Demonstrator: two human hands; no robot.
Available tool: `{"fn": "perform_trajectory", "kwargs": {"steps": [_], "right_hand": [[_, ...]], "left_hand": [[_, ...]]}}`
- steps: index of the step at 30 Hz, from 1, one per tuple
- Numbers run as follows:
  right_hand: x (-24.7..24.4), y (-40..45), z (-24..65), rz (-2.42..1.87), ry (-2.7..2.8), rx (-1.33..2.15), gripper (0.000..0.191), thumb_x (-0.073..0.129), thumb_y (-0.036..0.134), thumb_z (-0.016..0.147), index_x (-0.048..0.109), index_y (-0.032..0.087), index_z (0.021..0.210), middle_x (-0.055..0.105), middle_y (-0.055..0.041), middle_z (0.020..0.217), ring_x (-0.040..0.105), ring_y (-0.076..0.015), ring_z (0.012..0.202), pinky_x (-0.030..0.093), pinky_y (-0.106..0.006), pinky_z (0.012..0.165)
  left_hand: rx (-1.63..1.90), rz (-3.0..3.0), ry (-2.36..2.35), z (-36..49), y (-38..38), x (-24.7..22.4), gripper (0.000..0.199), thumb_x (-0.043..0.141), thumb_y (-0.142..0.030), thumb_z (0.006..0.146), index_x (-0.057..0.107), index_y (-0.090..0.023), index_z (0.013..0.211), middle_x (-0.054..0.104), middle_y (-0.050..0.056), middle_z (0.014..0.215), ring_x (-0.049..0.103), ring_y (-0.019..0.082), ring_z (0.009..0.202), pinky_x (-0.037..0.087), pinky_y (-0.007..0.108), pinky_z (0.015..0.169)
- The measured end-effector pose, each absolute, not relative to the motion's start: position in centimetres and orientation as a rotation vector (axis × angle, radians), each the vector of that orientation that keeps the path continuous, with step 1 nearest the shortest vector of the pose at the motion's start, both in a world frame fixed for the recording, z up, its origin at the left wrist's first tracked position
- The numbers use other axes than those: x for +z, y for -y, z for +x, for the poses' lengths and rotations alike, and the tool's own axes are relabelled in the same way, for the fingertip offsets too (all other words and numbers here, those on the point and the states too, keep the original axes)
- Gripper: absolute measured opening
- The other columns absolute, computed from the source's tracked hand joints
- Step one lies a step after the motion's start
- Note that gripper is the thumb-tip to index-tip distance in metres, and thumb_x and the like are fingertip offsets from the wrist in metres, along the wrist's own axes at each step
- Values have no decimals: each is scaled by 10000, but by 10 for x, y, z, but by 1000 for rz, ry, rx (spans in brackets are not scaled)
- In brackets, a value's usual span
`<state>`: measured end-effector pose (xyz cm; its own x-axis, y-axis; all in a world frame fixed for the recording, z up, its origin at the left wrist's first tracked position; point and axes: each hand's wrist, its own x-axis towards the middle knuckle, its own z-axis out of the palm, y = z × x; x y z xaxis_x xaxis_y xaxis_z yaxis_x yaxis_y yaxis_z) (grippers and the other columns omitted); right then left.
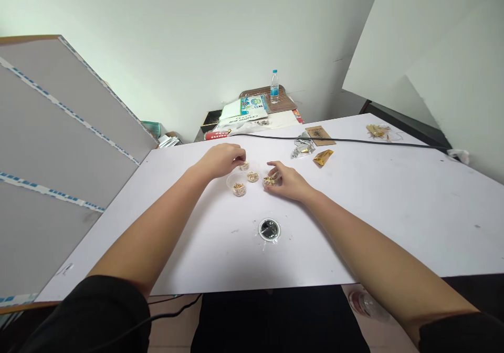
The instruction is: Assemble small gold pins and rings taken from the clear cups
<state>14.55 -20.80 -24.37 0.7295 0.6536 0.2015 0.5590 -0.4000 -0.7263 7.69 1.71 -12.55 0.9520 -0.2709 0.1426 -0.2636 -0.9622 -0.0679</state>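
Several small clear round containers with gold-coloured bits stand close together on the white table. My left hand is over the back container, fingertips pinched together at its rim; whatever they hold is too small to make out. My right hand curves its thumb and fingers around the right container, which holds darker gold pieces. Between the hands sits the middle container, with pale gold pieces. Nearest me on the left is the front container, a clear lid or dish touching its left side.
A black cable crosses the back of the table. Behind it lie a silver packet, a brown card and a gold packet. A round cable hole is near the front. A water bottle stands beyond the table.
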Motion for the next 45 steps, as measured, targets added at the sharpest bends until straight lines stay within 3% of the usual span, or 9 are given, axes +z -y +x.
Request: {"fn": "perform_trajectory", "kwargs": {"steps": [5,11,15,18,22,29,36,41,45], "right_hand": [[-245,208,146,-2106,930,153,750,737,405,751,426,209,1405,651,-74,1177,618,-178,862,498,-335,777],[-246,209,147,-2100,925,154,754,748,395,751,426,207,1407,652,-81,1169,622,-194,889,498,-344,787],[-247,208,148,-2096,927,165,780,755,393,749,402,200,1418,648,-82,1172,615,-189,863,499,-346,779],[-248,208,148,-2095,939,156,780,763,387,746,404,188,1409,647,-91,1165,613,-198,875,499,-351,783],[-247,208,148,-2085,981,163,771,762,377,752,404,175,1404,638,-98,1153,605,-208,900,501,-366,812],[-253,203,147,-2064,1028,67,812,769,441,739,433,143,1416,485,-144,1245,580,-200,898,512,-371,819],[-255,202,153,-2142,844,22,823,761,462,730,429,150,1416,585,-73,1012,558,-192,794,469,-333,711],[-255,202,154,-2193,726,1,785,709,465,772,409,164,1431,619,-58,1012,574,-177,750,467,-330,716],[-253,203,151,-2222,641,-24,684,620,333,835,371,149,1446,653,-82,1102,615,-174,751,493,-339,759]], "left_hand": [[7,-2949,-491,61,-25,-120,179,498,-133,822,660,-202,789,680,22,872,567,168,744,318,284,615],[93,-2991,-474,57,-26,-119,186,502,-148,806,667,-215,862,694,18,918,591,172,782,353,280,658],[-52,-3112,-315,46,-32,-122,176,530,-318,865,668,-222,916,698,26,950,606,194,817,377,295,680],[-117,-3296,-106,29,-34,-139,310,529,-485,890,638,-222,1014,686,34,1003,624,197,811,422,310,705],[-132,-3454,36,9,-29,-180,639,712,-594,731,502,-237,1216,584,72,1250,635,191,812,476,335,731],[-581,-3583,258,12,-19,-222,353,586,-331,859,453,-213,1164,591,42,1081,582,123,686,476,316,750],[-745,-3539,533,25,-15,-227,314,536,-341,899,360,-223,1131,649,40,1000,589,162,656,432,328,682],[-774,-3680,387,26,-11,-232,320,542,-320,891,351,-224,1130,641,30,1002,571,129,639,446,304,671],[-808,-3770,228,19,-11,-239,319,529,-320,893,372,-207,1146,620,27,979,551,104,649,466,266,657]]}}
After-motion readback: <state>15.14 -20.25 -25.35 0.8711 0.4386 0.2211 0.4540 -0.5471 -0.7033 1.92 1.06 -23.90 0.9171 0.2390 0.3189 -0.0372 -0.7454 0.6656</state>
